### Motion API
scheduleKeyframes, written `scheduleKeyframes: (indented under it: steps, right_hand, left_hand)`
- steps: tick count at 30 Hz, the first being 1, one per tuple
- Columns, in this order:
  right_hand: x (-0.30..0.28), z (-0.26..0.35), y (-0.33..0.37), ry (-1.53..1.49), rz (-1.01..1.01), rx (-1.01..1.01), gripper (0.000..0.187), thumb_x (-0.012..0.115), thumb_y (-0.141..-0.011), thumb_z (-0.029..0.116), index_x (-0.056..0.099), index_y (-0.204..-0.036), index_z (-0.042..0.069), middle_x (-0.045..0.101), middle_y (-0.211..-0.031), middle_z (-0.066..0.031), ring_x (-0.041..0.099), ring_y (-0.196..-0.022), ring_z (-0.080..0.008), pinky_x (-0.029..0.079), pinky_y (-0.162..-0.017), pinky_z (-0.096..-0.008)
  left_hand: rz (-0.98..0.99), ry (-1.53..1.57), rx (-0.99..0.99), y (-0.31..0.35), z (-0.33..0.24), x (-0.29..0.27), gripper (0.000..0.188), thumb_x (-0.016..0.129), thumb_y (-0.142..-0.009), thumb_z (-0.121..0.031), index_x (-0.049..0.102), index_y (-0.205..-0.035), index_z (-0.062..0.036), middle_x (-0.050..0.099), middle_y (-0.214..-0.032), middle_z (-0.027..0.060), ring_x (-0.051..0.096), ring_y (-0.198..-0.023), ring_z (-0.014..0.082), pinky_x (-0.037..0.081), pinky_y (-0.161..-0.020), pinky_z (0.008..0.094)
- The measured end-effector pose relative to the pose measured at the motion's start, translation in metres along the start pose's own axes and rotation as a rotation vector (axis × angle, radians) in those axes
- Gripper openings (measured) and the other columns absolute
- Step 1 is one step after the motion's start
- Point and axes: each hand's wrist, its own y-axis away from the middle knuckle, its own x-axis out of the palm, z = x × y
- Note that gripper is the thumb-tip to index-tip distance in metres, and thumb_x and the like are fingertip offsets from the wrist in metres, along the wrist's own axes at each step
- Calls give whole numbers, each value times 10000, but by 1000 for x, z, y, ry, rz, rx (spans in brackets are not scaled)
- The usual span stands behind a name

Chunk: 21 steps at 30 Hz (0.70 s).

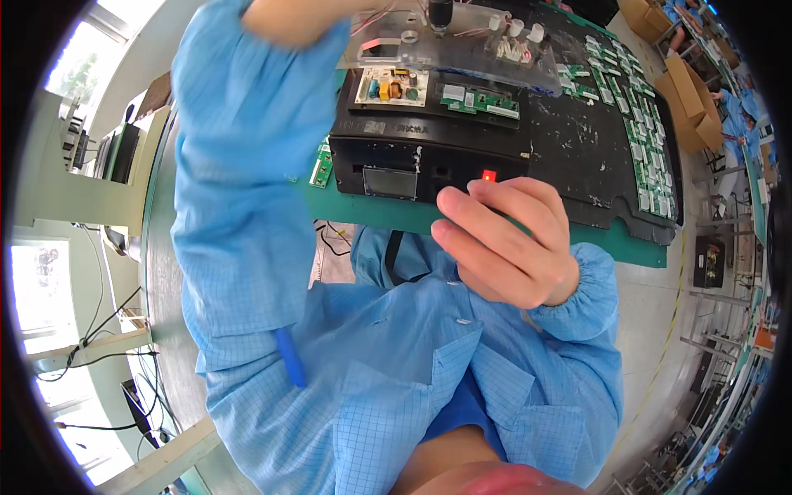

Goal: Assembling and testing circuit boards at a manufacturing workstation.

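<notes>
Black test fixture (429, 157), a boxy unit with a small grey display window (390, 182) and a lit red lamp (488, 176) on its front face, sits at the near edge of the green bench mat (371, 210) straight ahead of me. On its top lie two bare circuit boards: a pale one with a yellow part and copper coils (391, 87) to the left, and a narrow green one (480, 99) to the right of it. A clear plastic press plate (462, 45) with white pegs and thin red wires hangs tilted just above the boards. My right hand (507, 243) is just in front of the fixture's front face, below the red lamp, fingers curled loosely together with the tips pointing left; it holds nothing that I can see. My left hand (293, 18) is raised at the top of the view next to the clear plate, blurred, so I cannot tell whether it grips anything. To the right of the fixture a black tray (610, 140) carries rows of small green boards (648, 157), and brown cardboard boxes (693, 103) stand beyond it.
</notes>
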Motion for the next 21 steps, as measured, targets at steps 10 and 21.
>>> scheduleKeyframes:
  steps: [10, 21]
  right_hand:
    - [12, -10, 4, 76, -233, 0, 227, 754, -686, 85, 768, -910, 115, 615, -1005, 13, 578, -780, -182, 445, -612, -324]
    - [-9, -8, 5, -181, -45, 164, 225, 778, -702, 120, 717, -918, 118, 606, -1005, 15, 588, -811, -212, 470, -637, -357]
  left_hand:
    - [478, 606, 39, 49, -2, 36, 118, 674, -715, 35, 710, -820, -6, 680, -756, 87, 618, -609, 216, 470, -514, 295]
    - [335, 633, 211, 50, -6, 53, 118, 702, -707, 44, 702, -817, 2, 647, -750, 108, 626, -616, 217, 484, -503, 279]
